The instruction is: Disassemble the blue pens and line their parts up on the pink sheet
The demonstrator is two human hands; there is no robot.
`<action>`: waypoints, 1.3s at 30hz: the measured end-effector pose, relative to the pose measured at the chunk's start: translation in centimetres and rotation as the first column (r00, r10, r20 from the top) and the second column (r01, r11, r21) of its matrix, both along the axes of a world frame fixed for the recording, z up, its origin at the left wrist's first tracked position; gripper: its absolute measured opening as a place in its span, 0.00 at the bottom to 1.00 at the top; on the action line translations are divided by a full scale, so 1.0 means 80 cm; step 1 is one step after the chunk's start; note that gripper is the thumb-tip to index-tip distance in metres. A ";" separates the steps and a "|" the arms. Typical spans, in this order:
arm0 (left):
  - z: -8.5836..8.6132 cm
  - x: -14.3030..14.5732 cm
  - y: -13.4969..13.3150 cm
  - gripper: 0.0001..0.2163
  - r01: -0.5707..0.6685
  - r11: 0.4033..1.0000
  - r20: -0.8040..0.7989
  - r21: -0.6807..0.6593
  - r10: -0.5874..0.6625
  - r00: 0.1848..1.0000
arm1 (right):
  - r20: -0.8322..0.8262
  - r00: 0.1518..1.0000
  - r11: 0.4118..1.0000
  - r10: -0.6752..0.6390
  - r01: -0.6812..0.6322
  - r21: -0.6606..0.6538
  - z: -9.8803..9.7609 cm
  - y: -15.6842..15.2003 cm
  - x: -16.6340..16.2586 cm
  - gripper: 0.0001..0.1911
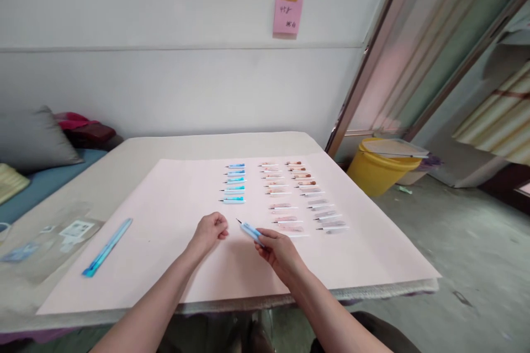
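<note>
My right hand pinches a small blue pen-like tool with a dark tip that points left and up. Just to its left, my left hand rests on the pink sheet with its fingers curled in; whether anything is in them I cannot make out. Beyond my hands, a column of blue pen-like pieces lies in a row, with two columns of pink and brownish pieces to its right.
A blue ruler lies at the sheet's left edge beside clear plastic packets. Cushions sit at far left. A yellow bucket stands on the floor to the right of the table. A pink note hangs on the wall.
</note>
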State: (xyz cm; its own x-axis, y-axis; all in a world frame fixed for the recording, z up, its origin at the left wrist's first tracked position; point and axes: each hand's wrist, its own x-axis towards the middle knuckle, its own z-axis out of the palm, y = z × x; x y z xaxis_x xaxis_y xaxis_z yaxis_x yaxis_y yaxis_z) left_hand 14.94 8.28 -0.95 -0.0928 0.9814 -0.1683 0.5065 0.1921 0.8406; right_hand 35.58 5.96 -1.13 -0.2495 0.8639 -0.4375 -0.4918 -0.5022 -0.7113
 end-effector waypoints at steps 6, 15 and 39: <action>0.024 0.011 0.001 0.03 -0.068 0.996 0.235 0.050 0.054 0.970 | 0.041 0.999 0.999 0.032 -0.033 0.014 -0.005 0.003 -0.003 0.14; 0.032 0.015 -0.005 0.04 0.024 0.998 0.204 0.057 -0.035 0.978 | 0.079 0.995 0.996 0.062 -0.066 0.056 -0.009 0.000 -0.008 0.15; 0.030 0.020 -0.021 0.11 0.403 0.879 -0.337 0.255 -0.310 0.889 | 0.101 0.989 0.990 0.105 -0.114 0.088 -0.005 -0.006 -0.013 0.14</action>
State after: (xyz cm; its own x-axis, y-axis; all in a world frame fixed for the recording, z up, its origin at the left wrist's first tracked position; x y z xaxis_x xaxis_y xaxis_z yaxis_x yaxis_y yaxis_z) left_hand 16.57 6.59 1.42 0.2768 0.9522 0.1292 0.7101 -0.2933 0.6402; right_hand 34.58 5.52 -1.57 -0.3059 0.8720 -0.3823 -0.3647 -0.4782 -0.7990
